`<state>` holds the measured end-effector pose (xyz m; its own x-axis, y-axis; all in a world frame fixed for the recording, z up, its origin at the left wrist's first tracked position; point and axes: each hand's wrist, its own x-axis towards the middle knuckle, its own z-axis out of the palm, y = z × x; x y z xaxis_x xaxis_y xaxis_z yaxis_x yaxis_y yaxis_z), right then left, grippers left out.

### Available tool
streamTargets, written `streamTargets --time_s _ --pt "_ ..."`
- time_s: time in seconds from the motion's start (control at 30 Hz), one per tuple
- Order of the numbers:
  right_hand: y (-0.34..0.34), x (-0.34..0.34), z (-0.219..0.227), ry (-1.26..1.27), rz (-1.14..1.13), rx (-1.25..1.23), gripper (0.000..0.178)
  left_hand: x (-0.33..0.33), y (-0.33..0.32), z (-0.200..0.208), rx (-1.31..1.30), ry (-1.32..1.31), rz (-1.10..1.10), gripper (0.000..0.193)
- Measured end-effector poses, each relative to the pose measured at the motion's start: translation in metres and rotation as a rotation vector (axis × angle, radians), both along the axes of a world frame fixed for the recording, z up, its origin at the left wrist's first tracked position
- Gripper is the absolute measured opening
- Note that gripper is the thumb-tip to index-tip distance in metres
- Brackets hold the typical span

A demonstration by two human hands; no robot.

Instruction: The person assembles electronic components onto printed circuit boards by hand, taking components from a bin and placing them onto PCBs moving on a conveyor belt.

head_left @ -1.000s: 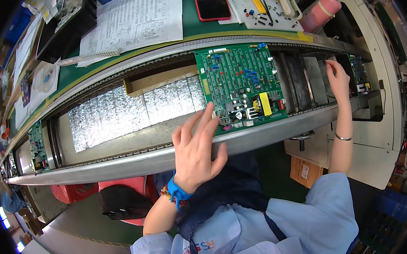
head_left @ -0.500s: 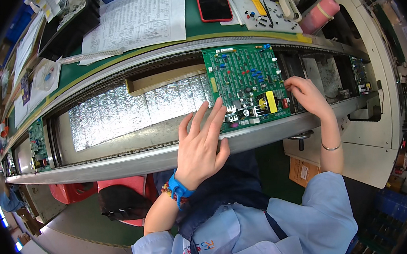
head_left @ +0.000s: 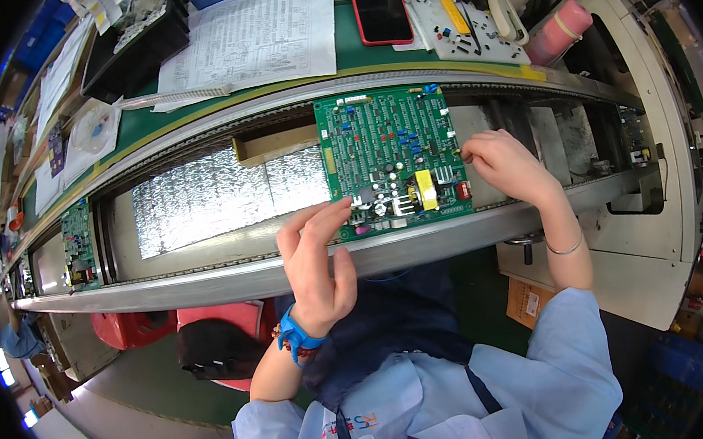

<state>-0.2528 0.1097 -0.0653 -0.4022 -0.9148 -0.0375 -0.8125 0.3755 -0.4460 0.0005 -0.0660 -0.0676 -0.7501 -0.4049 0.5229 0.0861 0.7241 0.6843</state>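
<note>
A green circuit board (head_left: pixel 379 147), crowded with small parts and a yellow transformer (head_left: pixel 426 190), rests across the two rails of a conveyor in front of me. My left hand (head_left: pixel 318 259), with a blue band at the wrist, is open at the board's near left corner. Its fingertips reach the heat sinks and the edge there; its thumb stands apart. My right hand (head_left: pixel 502 165) is closed, its curled fingers and thumb at the board's right edge. The fingertips are partly hidden.
The near metal rail (head_left: pixel 200 285) runs across below the board. Another circuit board (head_left: pixel 78 245) sits far left. Beyond the conveyor lie printed sheets (head_left: pixel 246 38), a red-edged phone (head_left: pixel 380 7) and a white tray of small parts (head_left: pixel 469 33). A white machine (head_left: pixel 660 154) stands right.
The circuit board has shifted left along the rails, with both hands moving left alongside it. My left hand's fingers have drawn closer together at the board's corner.
</note>
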Motion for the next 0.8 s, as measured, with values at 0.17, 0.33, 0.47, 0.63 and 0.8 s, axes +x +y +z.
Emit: streamTargets --time_s 0.17,0.33,0.47,0.63,0.8 --pt "-0.027 0.011 0.006 0.066 0.164 0.016 0.011 0.01 -0.013 0.01 -0.029 -0.061 0.101 0.039" --pt "-0.053 0.02 0.009 0.067 0.251 0.076 0.011 0.018 -0.024 0.015 -0.048 -0.115 0.192 0.034" --pt "-0.066 0.023 0.011 0.025 0.296 0.147 0.01 0.02 -0.036 0.016 -0.056 -0.127 0.211 0.032" --pt "-0.067 0.023 0.006 -0.07 0.293 0.071 0.01 0.015 -0.047 0.027 -0.103 -0.292 0.082 0.031" --pt "-0.06 0.009 -0.005 -0.219 0.297 -0.034 0.011 0.005 -0.053 0.027 -0.176 -0.359 -0.058 0.032"
